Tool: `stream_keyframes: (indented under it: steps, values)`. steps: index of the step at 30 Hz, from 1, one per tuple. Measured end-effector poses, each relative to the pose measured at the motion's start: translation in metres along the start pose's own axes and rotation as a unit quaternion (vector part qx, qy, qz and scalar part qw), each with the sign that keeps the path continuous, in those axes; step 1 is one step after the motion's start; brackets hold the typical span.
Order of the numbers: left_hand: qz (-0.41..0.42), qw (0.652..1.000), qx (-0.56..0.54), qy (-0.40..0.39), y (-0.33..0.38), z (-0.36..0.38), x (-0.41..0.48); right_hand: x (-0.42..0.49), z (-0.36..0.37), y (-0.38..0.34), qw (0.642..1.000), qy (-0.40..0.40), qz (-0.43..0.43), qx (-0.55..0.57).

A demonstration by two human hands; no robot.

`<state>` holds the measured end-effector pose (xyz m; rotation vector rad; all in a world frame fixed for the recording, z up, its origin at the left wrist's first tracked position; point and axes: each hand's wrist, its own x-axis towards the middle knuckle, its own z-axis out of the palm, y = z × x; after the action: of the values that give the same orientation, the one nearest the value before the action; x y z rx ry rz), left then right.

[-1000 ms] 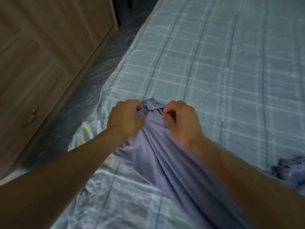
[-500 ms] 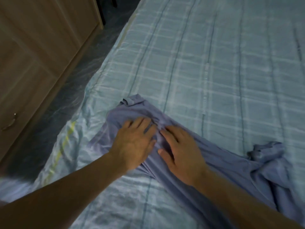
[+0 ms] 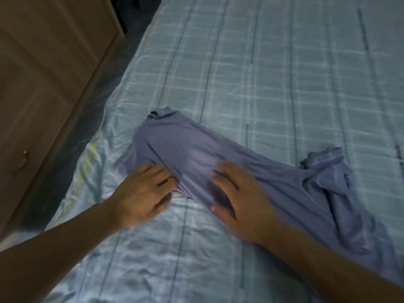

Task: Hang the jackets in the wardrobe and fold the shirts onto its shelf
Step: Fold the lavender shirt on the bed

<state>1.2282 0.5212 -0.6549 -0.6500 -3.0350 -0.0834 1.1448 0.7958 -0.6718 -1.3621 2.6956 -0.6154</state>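
A lilac-blue shirt [image 3: 196, 149] lies spread across the checked bed sheet [image 3: 262, 73], its collar end toward the wardrobe and its other end bunched up at the right [image 3: 323, 162]. My left hand [image 3: 142, 193] rests its fingers on the shirt's near left edge, with the thumb down by the sheet. My right hand [image 3: 238, 193], blurred by motion, lies flat with spread fingers on the middle of the shirt. Neither hand lifts the cloth.
The wooden wardrobe [image 3: 54, 73] stands closed along the left, with a metal handle [image 3: 21, 160] low on its front. A strip of dark floor [image 3: 91, 101] runs between it and the bed's edge. The sheet is wrinkled near me.
Both hands let go of the collar they pinched a second ago and flattened on the shirt. Since then they have slid apart and toward me, the left hand to the shirt's edge.
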Motion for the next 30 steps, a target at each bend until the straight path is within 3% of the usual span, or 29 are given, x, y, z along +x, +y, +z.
stream_keyframes:
  steps: [4, 13, 16, 18, 20, 22, 25, 30]
  values:
    - [-0.043, 0.999, 0.029, -0.013, -0.009, 0.012, -0.005, -0.033, 0.014, -0.002, 0.995, -0.093, 0.022, -0.02]
    - [0.048, 0.996, 0.006, -0.076, -0.044, -0.03, -0.035, -0.022, 0.003, 0.019, 0.992, -0.106, 0.069, -0.012]
    - [0.003, 0.99, 0.048, -0.129, -0.063, -0.038, -0.046, -0.022, -0.005, 0.033, 0.987, -0.132, 0.09, -0.017]
    - [-0.04, 0.991, 0.056, -0.117, -0.054, -0.035, -0.046, -0.026, -0.01, 0.04, 0.985, -0.145, 0.096, -0.016]
    - [-0.037, 0.993, 0.051, -0.099, -0.028, -0.025, -0.044, -0.031, -0.019, 0.043, 0.989, -0.104, 0.108, 0.003]
    - [0.002, 0.995, 0.035, -0.096, 0.002, -0.011, -0.04, -0.039, -0.032, 0.051, 0.992, 0.001, 0.125, 0.007]
    - [-0.002, 0.996, -0.004, -0.087, 0.031, 0.002, -0.029, -0.062, -0.061, 0.079, 0.974, 0.102, 0.197, -0.036]
    - [0.004, 0.997, -0.044, -0.061, 0.07, 0.003, -0.006, -0.109, -0.078, 0.119, 0.923, -0.005, 0.381, -0.044]
